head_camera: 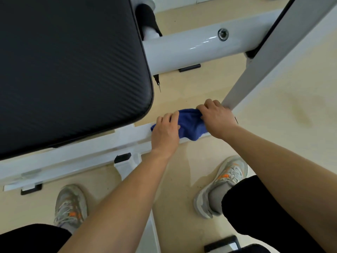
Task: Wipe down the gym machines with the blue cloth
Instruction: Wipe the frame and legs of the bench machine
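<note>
Blue fluffy cloth (191, 125), bunched, lies draped over the low white metal frame bar (109, 143) of the gym machine, towards the bar's right end, just past the corner of the black ribbed padded seat (73, 70). The left hand (165, 132) curls its fingers over the cloth's left end, with the thumb on the fabric. The right hand (216, 119) grips the right end (knuckles bent, fingertips buried in folds) beside the slanted grey upright (264, 70).
</note>
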A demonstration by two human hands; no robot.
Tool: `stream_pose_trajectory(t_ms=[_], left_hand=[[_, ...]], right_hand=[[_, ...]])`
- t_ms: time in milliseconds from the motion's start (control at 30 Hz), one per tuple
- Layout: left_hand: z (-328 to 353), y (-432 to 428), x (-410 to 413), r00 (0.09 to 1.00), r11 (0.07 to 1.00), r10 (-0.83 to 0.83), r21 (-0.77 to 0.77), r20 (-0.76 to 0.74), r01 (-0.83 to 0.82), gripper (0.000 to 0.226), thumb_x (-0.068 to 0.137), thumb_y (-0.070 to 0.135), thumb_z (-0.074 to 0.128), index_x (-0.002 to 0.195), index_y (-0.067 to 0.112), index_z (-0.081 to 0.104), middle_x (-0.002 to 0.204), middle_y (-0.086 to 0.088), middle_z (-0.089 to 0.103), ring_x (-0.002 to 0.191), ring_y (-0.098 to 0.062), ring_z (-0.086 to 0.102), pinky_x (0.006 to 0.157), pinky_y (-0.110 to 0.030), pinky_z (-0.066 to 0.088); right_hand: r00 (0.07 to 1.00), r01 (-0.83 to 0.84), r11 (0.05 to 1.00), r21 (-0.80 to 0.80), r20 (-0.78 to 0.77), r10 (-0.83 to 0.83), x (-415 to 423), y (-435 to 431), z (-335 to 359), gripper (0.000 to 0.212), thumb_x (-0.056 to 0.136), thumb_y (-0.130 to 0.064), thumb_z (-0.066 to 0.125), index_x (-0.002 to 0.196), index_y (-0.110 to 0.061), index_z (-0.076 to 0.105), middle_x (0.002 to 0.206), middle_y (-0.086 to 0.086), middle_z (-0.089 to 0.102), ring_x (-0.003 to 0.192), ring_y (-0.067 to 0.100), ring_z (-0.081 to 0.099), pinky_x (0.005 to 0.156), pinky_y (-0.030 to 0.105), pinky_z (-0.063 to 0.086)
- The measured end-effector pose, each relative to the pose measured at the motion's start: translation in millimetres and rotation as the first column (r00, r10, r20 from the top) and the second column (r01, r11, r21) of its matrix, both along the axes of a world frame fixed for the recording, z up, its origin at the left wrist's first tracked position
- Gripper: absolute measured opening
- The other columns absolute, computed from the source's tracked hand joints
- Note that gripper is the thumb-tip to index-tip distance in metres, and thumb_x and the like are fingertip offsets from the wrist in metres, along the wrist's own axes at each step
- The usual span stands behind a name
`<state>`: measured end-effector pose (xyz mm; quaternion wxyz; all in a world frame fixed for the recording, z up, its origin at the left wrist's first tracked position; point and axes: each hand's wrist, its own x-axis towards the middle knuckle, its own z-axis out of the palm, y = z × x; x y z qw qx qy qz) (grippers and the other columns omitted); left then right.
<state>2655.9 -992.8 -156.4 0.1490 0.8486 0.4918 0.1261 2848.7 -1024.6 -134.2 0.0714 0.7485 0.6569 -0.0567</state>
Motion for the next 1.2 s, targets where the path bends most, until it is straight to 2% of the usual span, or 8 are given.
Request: stream_pose_trajectory(t_ms=[200, 400, 567, 733, 867, 1000, 1100, 1200], left_hand=[[24, -17, -5, 0.998, 0.996, -0.022, -0.090, -0.063, 0.016, 0.023, 0.093, 0.012, 0.055, 0.116, 0.013, 0.057, 0.107, -0.006, 0.055, 0.089, -0.028, 0.054, 0.069, -0.043, 0.048], [110, -49, -17, 0.990, 0.989, -0.118, -0.100, -0.071, 0.111, 0.014, 0.099, 0.024, 0.038, 0.103, 0.021, 0.051, 0.105, 0.004, 0.056, 0.091, -0.023, 0.053, 0.075, -0.045, 0.048], [211, -61, -7, 0.996, 0.995, -0.087, 0.040, -0.006, 0.087, 0.009, 0.099, 0.029, 0.037, 0.103, 0.026, 0.045, 0.094, 0.005, 0.062, 0.079, -0.025, 0.057, 0.069, -0.043, 0.049], [290, -43, 18, 0.992, 0.967, -0.100, 0.241, 0.079, 0.078, 0.012, 0.096, 0.025, 0.046, 0.106, 0.019, 0.043, 0.088, 0.001, 0.060, 0.075, -0.027, 0.055, 0.065, -0.044, 0.049], [316, 3, 34, 0.987, 0.911, -0.008, 0.405, -0.158, 0.072, 0.018, 0.090, 0.006, 0.050, 0.104, 0.012, 0.042, 0.092, -0.006, 0.056, 0.075, -0.027, 0.049, 0.058, -0.042, 0.042], [307, 36, 54, 0.954, 0.929, 0.018, 0.358, -0.298, 0.094, 0.027, 0.090, 0.004, 0.055, 0.115, 0.008, 0.045, 0.107, -0.011, 0.054, 0.083, -0.031, 0.056, 0.061, -0.037, 0.039], [286, 39, 59, 0.962, 0.922, 0.073, 0.385, -0.264, 0.036, 0.036, 0.087, 0.001, 0.059, 0.118, 0.008, 0.042, 0.114, -0.013, 0.045, 0.067, -0.025, 0.050, 0.053, -0.034, 0.039], [270, 28, 51, 0.957, 0.871, 0.075, 0.485, -0.281, 0.074, 0.041, 0.080, 0.000, 0.066, 0.115, 0.008, 0.047, 0.114, -0.011, 0.044, 0.078, -0.022, 0.048, 0.049, -0.030, 0.038]], right_hand=[[0.997, -0.004, 0.999, 0.043, -0.079, 0.008, -8, -17, 24, 0.020, 0.093, -0.024, 0.054, 0.112, -0.020, 0.052, 0.118, 0.004, 0.047, 0.101, 0.025, 0.050, 0.074, 0.036, 0.047], [0.928, 0.130, 0.992, -0.003, -0.352, -0.122, -10, -63, 104, 0.010, 0.098, -0.019, 0.043, 0.107, -0.019, 0.041, 0.097, 0.006, 0.062, 0.082, 0.033, 0.056, 0.071, 0.042, 0.049], [0.872, 0.177, 0.960, 0.219, -0.486, -0.050, -5, -88, 189, 0.015, 0.101, -0.033, 0.046, 0.109, -0.020, 0.046, 0.098, -0.002, 0.056, 0.089, 0.029, 0.055, 0.072, 0.040, 0.044], [0.845, 0.298, 0.843, 0.447, -0.534, -0.016, 1, -72, 240, 0.021, 0.102, -0.031, 0.046, 0.114, -0.015, 0.048, 0.107, 0.005, 0.059, 0.085, 0.028, 0.053, 0.071, 0.039, 0.041], [0.917, 0.256, 0.817, 0.517, -0.398, -0.036, -6, -31, 248, 0.021, 0.104, -0.026, 0.042, 0.116, -0.010, 0.049, 0.116, 0.010, 0.053, 0.084, 0.032, 0.056, 0.070, 0.040, 0.045], [0.977, 0.195, 0.845, 0.498, -0.172, -0.124, -2, 12, 237, 0.019, 0.100, -0.020, 0.052, 0.116, -0.010, 0.051, 0.117, 0.011, 0.048, 0.084, 0.027, 0.055, 0.067, 0.035, 0.041], [0.983, 0.171, 0.866, 0.470, -0.027, -0.179, 4, 28, 227, 0.034, 0.081, -0.013, 0.074, 0.111, -0.012, 0.058, 0.120, 0.011, 0.046, 0.099, 0.028, 0.051, 0.080, 0.034, 0.046], [0.992, 0.098, 0.826, 0.554, 0.015, -0.128, -1, 25, 224, 0.054, 0.052, -0.002, 0.083, 0.102, -0.007, 0.062, 0.106, 0.014, 0.055, 0.090, 0.033, 0.053, 0.073, 0.040, 0.045]])
